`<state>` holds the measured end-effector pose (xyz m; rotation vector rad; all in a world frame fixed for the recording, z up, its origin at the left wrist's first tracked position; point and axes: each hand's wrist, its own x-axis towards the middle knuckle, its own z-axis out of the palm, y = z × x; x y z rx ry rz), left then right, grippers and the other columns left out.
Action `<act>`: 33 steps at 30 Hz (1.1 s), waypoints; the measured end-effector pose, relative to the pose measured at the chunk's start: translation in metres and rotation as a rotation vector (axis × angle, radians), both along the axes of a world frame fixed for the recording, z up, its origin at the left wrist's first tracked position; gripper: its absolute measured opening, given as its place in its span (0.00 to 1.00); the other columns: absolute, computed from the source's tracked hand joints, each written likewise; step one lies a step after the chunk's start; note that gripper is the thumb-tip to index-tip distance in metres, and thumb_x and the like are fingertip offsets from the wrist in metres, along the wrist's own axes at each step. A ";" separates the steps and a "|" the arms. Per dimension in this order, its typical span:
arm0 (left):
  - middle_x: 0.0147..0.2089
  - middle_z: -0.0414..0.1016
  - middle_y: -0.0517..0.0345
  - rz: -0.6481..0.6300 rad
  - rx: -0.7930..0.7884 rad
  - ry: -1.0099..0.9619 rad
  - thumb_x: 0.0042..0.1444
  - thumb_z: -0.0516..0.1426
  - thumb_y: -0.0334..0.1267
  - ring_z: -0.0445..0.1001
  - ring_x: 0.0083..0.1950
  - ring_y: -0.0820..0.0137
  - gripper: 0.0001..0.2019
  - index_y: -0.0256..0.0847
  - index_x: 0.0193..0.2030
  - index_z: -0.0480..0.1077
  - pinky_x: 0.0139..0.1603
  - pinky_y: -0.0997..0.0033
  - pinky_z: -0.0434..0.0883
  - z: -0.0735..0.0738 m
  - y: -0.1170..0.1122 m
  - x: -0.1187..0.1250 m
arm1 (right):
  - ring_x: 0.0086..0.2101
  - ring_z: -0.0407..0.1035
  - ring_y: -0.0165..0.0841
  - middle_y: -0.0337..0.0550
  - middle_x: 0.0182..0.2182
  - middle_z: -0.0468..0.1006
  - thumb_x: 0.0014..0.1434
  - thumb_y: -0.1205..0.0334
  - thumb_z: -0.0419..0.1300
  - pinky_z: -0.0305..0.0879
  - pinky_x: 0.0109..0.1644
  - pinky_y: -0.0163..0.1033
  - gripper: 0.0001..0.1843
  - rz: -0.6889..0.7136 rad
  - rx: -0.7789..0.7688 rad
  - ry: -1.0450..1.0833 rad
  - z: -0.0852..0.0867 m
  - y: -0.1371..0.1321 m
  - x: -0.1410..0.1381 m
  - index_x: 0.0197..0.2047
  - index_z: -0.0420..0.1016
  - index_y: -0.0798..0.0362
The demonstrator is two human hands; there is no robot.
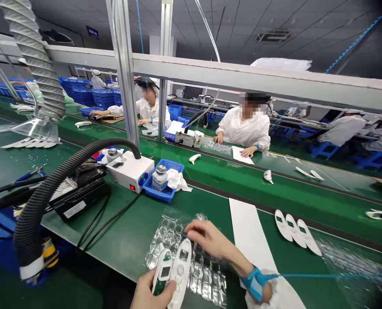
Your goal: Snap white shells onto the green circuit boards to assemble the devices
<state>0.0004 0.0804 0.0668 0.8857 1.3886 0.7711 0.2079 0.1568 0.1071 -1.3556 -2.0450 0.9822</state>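
My left hand grips two white plastic housing halves side by side, low in the view. One housing half carries a green circuit board and a small display; the other, an elongated white cover, has a window and round recesses. Just above them, my right hand reaches over a clear plastic tray of square pockets. Its thumb and fingers are bent together, and anything between them is too small to make out. A blue strap circles that wrist, with a blue cord running right.
White paper and several white covers lie to the right. A blue bin holds a bottle and tissue, beside a white box with a black hose. The green conveyor carries white parts; co-workers sit across it.
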 end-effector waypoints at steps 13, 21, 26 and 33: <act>0.16 0.63 0.66 0.195 0.124 -0.005 0.42 0.62 0.46 0.57 0.16 0.77 0.14 0.37 0.28 0.69 0.17 0.76 0.57 -0.001 -0.014 -0.018 | 0.24 0.65 0.36 0.42 0.21 0.72 0.55 0.61 0.54 0.53 0.28 0.37 0.10 -0.463 0.112 -0.107 -0.055 0.006 -0.019 0.24 0.69 0.52; 0.16 0.62 0.67 0.221 0.125 -0.055 0.43 0.61 0.46 0.56 0.16 0.78 0.13 0.37 0.26 0.69 0.17 0.77 0.56 0.003 -0.016 -0.018 | 0.24 0.60 0.33 0.39 0.22 0.68 0.59 0.51 0.51 0.56 0.30 0.37 0.16 -0.523 0.201 0.052 -0.028 -0.021 -0.035 0.27 0.67 0.52; 0.15 0.62 0.67 0.235 0.139 -0.043 0.44 0.61 0.43 0.56 0.15 0.78 0.10 0.37 0.26 0.69 0.17 0.77 0.55 0.004 -0.016 -0.014 | 0.24 0.57 0.31 0.37 0.21 0.67 0.57 0.52 0.58 0.54 0.28 0.34 0.15 -0.372 -0.036 0.287 -0.005 -0.042 -0.059 0.26 0.69 0.54; 0.17 0.63 0.66 0.143 0.141 -0.048 0.47 0.61 0.43 0.56 0.17 0.77 0.10 0.37 0.29 0.71 0.17 0.76 0.57 -0.007 -0.015 -0.015 | 0.23 0.55 0.29 0.36 0.21 0.64 0.57 0.56 0.57 0.51 0.26 0.34 0.13 -0.354 -0.025 0.269 -0.006 -0.050 -0.074 0.25 0.69 0.54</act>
